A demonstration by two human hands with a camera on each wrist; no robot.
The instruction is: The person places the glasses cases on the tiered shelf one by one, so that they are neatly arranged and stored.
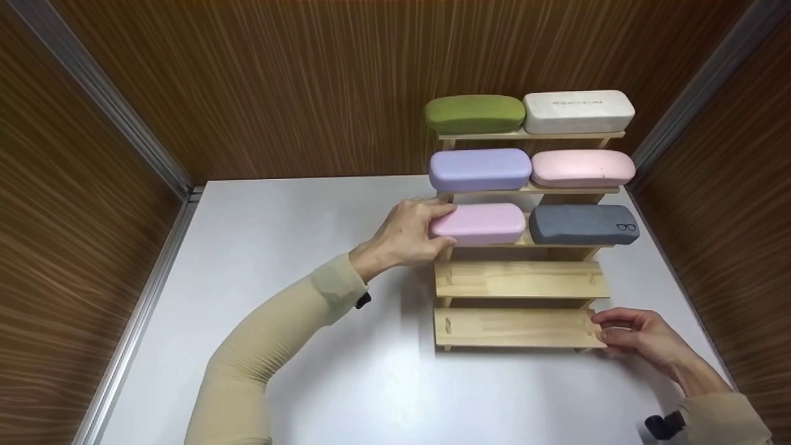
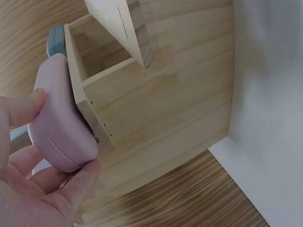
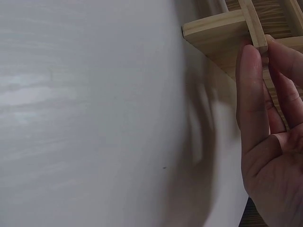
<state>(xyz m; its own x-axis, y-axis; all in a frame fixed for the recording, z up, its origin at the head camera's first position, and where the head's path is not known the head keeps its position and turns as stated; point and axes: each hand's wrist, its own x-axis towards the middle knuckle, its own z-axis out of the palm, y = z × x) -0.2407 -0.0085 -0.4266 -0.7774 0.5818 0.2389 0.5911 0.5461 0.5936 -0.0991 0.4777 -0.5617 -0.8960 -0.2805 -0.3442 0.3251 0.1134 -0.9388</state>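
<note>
A pale pink glasses case (image 1: 485, 224) lies on the middle tier of a stepped wooden rack (image 1: 519, 281). My left hand (image 1: 408, 232) grips its left end, thumb on the near side and fingers on the far side. In the left wrist view the case (image 2: 61, 113) sits on the shelf board, between the thumb and fingers. My right hand (image 1: 646, 340) pinches the right end of the rack's lowest board. The right wrist view shows the thumb and a finger on either side of that board's end (image 3: 253, 23).
Beside the held case is a grey glasses case (image 1: 575, 224). The tier above carries a lavender case (image 1: 481, 169) and a pink case (image 1: 583, 168). On top are a green case (image 1: 474, 114) and a white case (image 1: 579, 112). Wood-grain panels (image 1: 296, 86) surround the white table (image 1: 296, 210).
</note>
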